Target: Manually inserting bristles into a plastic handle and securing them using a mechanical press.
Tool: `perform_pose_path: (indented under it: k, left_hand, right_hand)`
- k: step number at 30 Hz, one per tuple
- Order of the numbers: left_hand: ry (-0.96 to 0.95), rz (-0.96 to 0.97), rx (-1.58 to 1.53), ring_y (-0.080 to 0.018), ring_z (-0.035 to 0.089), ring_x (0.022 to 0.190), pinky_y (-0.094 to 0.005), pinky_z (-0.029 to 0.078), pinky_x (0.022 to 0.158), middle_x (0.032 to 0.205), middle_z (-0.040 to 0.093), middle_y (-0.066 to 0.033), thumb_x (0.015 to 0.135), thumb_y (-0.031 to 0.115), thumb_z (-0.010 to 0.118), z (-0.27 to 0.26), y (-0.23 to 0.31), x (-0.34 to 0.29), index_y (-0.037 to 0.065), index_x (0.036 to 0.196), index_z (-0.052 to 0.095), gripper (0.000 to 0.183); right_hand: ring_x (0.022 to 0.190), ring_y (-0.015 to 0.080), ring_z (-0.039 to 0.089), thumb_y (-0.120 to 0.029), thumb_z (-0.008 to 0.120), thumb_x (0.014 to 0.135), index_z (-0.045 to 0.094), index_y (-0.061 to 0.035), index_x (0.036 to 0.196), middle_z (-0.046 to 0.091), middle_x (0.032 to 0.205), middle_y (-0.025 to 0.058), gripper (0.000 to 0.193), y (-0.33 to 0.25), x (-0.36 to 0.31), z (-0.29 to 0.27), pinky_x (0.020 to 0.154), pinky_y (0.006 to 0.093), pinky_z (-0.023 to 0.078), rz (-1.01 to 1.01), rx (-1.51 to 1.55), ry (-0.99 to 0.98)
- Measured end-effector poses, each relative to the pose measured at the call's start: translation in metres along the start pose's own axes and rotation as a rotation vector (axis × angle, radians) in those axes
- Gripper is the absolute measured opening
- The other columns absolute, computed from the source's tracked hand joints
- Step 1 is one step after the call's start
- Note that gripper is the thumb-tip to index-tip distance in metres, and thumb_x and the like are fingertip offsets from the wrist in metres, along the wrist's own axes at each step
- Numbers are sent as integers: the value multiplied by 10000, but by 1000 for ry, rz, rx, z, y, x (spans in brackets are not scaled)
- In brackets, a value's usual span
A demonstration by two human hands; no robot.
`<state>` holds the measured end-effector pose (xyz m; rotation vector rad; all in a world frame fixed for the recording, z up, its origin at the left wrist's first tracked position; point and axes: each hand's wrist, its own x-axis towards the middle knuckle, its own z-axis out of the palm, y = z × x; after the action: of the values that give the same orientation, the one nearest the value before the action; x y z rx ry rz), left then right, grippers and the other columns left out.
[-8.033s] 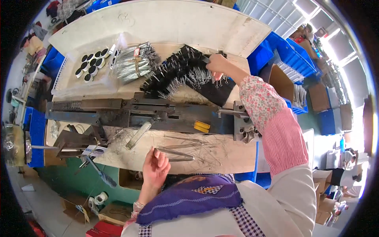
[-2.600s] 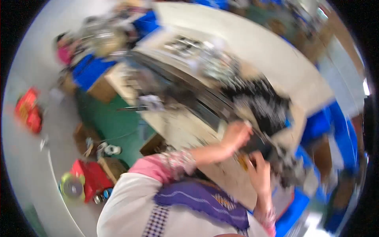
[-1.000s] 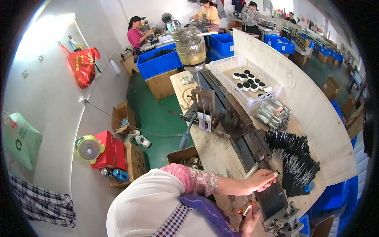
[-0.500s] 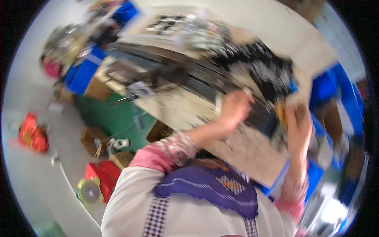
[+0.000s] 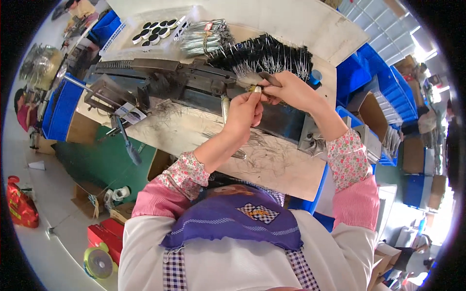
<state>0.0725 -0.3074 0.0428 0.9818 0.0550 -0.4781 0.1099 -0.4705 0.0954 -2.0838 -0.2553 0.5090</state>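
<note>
Both of my hands meet above the right part of a long dark metal machine [image 5: 204, 82]. My left hand [image 5: 244, 110] is closed in a pinch, with something white [image 5: 257, 89] at its thumb tip. My right hand [image 5: 293, 92] is closed too, its fingertips touching the left ones. A dark flat piece [image 5: 270, 79] juts from the right fingers, and a bit of yellow shows between the hands. What exactly the fingers grip is hidden. Just beyond lies a heap of black-bristled brushes with wire stems [image 5: 272, 53]. A metal lever [image 5: 225, 109] stands beside my left hand.
At the back, a white tray [image 5: 116, 41] holds several black-and-white rolls beside bundled metal wires [image 5: 204, 38]. Loose bristles or wire bits [image 5: 264, 153] litter the wooden table [image 5: 286, 179]. Blue bins [image 5: 357, 72] stand at the right. A blue cap [image 5: 315, 76] sits near the brushes.
My hands, apart before, have come together over the machine. The yellow thing in my right hand now barely shows. The view has shifted and become sharp.
</note>
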Motion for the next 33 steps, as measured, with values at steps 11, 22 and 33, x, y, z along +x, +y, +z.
perform_pose_path:
  k: [11,22,33]
  left_hand:
    - [46,11,-106,-69,293,404,-238,210,395,532,397,39,975,274,500,1,-4,2,64,796,548,281]
    - [-238,-78,-317,-265,377,1295,-418,271,1127,1314,433,-144,924,645,252,13,-2,1,-10,1311,368,770]
    - [-336,-205,-696,-269,395,1281,-400,283,1089,1334,452,-128,873,732,242,7,-1,-6,0,1322,387,871]
  right_hand:
    - [658,121,631,-91,574,901,606,77,1115,666,804,72,274,5,1,-11,598,246,512,-47,263,24]
    - [770,269,628,-243,507,947,598,0,1080,627,838,172,292,1,-5,-7,712,351,501,-108,-163,126]
    - [879,272,506,-48,569,702,619,-69,1074,502,904,101,376,-11,-45,54,788,375,401,-515,-760,606]
